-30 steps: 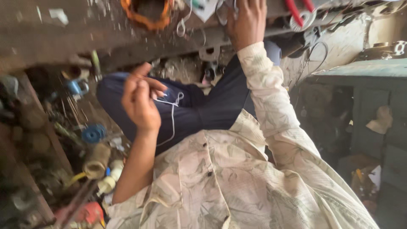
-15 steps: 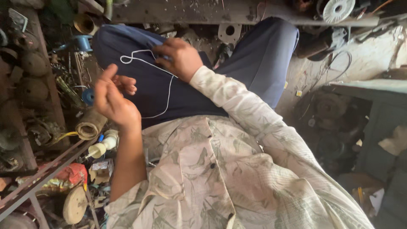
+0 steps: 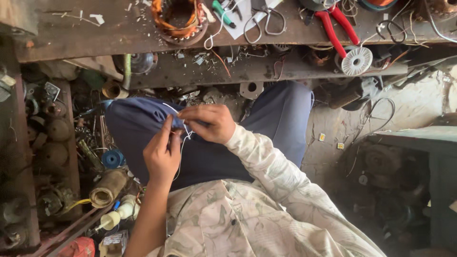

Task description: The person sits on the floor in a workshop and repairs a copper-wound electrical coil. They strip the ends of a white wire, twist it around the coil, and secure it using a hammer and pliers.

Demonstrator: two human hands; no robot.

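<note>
Over my lap in dark blue trousers (image 3: pixel 266 123), both hands meet on a thin white string (image 3: pixel 183 138). My left hand (image 3: pixel 162 157) pinches the string between thumb and fingers, its bare forearm coming up from below. My right hand (image 3: pixel 207 123), in a pale patterned sleeve (image 3: pixel 276 176), grips the same string just above and to the right. The string is short and partly hidden by the fingers.
A worn workbench (image 3: pixel 95 33) runs across the top, bearing a copper-wound motor stator (image 3: pixel 178 16), red-handled pliers (image 3: pixel 335 28), a white wire spool (image 3: pixel 357 61) and scissors (image 3: pixel 266 19). Shelves of rusty parts, a blue spool (image 3: pixel 113 158) and a paper roll (image 3: pixel 108 188) crowd the left.
My right hand came down from the bench to my lap. Both hands have drawn together, so the wide string loop is now bunched between the fingers.
</note>
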